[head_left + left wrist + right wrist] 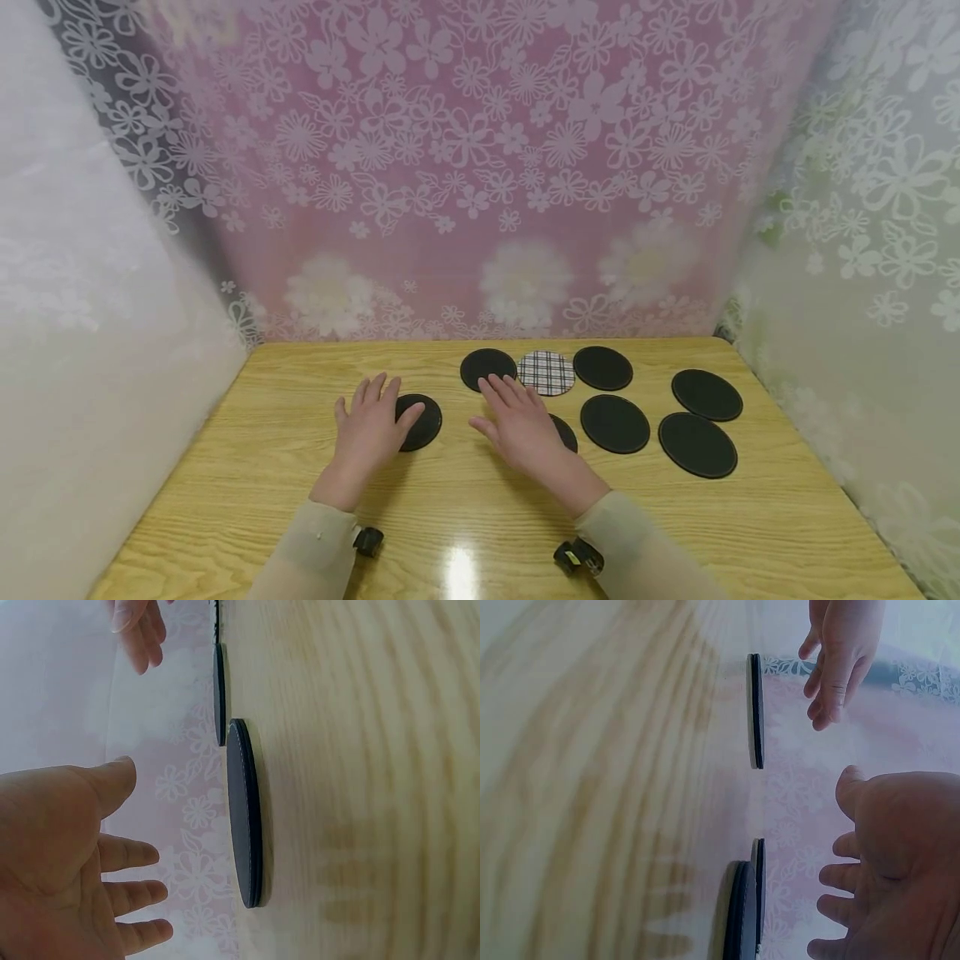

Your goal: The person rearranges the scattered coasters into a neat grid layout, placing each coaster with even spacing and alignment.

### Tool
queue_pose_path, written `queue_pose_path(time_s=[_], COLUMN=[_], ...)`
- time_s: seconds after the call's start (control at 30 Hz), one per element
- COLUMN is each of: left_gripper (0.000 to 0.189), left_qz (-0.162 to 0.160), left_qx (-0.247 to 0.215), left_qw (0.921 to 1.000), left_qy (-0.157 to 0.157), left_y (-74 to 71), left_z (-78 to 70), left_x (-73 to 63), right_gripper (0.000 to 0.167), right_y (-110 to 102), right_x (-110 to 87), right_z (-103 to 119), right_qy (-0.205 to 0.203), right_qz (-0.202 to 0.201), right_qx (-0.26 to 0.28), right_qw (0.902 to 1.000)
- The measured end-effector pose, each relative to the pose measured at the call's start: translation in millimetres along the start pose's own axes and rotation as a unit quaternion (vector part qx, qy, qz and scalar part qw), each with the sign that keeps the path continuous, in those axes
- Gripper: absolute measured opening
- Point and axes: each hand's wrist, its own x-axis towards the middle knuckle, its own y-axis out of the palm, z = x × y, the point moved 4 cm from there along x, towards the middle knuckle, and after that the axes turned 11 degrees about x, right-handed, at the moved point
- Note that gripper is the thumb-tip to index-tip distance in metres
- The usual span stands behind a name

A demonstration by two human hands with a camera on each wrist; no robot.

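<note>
My left hand (367, 433) hovers palm down over the table, fingers spread, and overlaps the leftmost black round coaster (426, 427) in the head view. The left wrist view shows that hand (52, 855) raised off the wood, with a layered edge on the coaster (242, 817). My right hand (531, 427) also hangs in the air, fingers straight, partly hiding another black coaster (567, 433). Just beyond its fingertips lie a back-row black coaster (483, 364) and a plaid coaster (546, 373). In the right wrist view the right palm (907, 862) holds nothing.
More black coasters lie to the right: one at the back (603, 368), one in front of it (615, 424), and a pair (707, 395) near the right edge. Floral curtains (480, 167) surround the wooden table (247, 467) at the back and sides.
</note>
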Motion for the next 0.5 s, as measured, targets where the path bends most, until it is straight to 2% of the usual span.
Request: queue_pose_path(time_s=[0.3, 0.5], left_gripper=[0.071, 0.068], left_qz=[0.007, 0.012], left_qx=[0.003, 0.007], left_qw=[0.9997, 0.9996], left_qy=[-0.024, -0.023], left_y=[-3.3, 1.4], left_z=[10.6, 16.1], left_x=[-0.9, 0.2], right_gripper=[0.071, 0.072], right_y=[8.9, 15.8], right_x=[8.5, 12.9], right_z=[8.8, 12.6], right_qy=[-0.001, 0.004], right_qz=[0.011, 0.020], right_qx=[0.015, 0.011], right_qw=[0.9998, 0.9997])
